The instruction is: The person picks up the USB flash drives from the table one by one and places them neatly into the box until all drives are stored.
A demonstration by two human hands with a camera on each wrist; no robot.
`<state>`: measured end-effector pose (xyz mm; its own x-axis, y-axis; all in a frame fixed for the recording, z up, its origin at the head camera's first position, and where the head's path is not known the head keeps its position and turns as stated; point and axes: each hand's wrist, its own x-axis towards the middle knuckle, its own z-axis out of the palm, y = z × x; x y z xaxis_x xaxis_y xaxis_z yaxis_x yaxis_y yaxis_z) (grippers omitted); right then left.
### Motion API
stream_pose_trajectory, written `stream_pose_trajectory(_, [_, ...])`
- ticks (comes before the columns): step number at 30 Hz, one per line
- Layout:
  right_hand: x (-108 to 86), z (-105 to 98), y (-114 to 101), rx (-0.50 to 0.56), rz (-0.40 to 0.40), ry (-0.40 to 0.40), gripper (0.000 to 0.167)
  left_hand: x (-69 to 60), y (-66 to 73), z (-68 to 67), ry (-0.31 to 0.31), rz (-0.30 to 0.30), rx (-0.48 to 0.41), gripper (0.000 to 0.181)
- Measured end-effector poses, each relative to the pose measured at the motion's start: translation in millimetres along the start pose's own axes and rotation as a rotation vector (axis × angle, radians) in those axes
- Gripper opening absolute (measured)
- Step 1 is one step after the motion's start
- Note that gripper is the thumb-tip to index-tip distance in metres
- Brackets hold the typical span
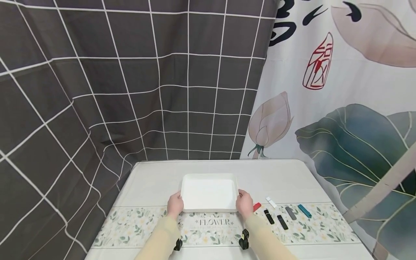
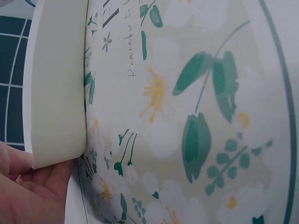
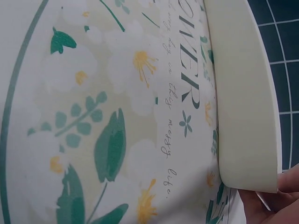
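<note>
Here we go from nine o'clock: the left grip (image 1: pixel 175 206) has the white tray (image 1: pixel 209 192) by its side, thumb above, fingers tucked under the near corner. The tray sits mid-tabletop (image 1: pixel 156 180), open side up; raised or resting, I can't tell. Across at three, the right grip (image 1: pixel 244 204) mirrors that hold. My call for doing this well: equal pressure at both ends, rim level, right knuckles clear of the neighbours. And there they are, towards four o'clock: red stick (image 1: pixel 256 207) just beside the hand, black stick (image 1: pixel 268 216), white stick (image 1: pixel 271 202), second black stick (image 1: pixel 282 222), grey stick (image 1: pixel 290 213), teal stick (image 1: pixel 304 211).

Now the lettering! The left wrist view catches "Remember to", then it's cut off. At six o'clock, below the tray, bold "FLOWER" (image 1: pixel 214 222). The right wrist view gives "day in this messy life." No brand readable on any stick. Up at one o'clock, black brushstrokes (image 1: pixel 283 34) and a red seal (image 1: pixel 318 65) on the hanging cloth (image 1: pixel 357 86): I can't make them out.
</note>
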<state>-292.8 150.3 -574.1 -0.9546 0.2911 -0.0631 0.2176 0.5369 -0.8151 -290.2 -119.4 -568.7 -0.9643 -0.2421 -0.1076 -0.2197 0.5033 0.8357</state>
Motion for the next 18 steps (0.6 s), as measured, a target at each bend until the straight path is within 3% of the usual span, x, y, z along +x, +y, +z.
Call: stream_pose_trajectory(18, [-13.7, -3, 8, 0.009, 0.006, 0.02, 0.041, -15.6, -4.1, 0.4, -0.011, -0.026, -0.026, 0.045])
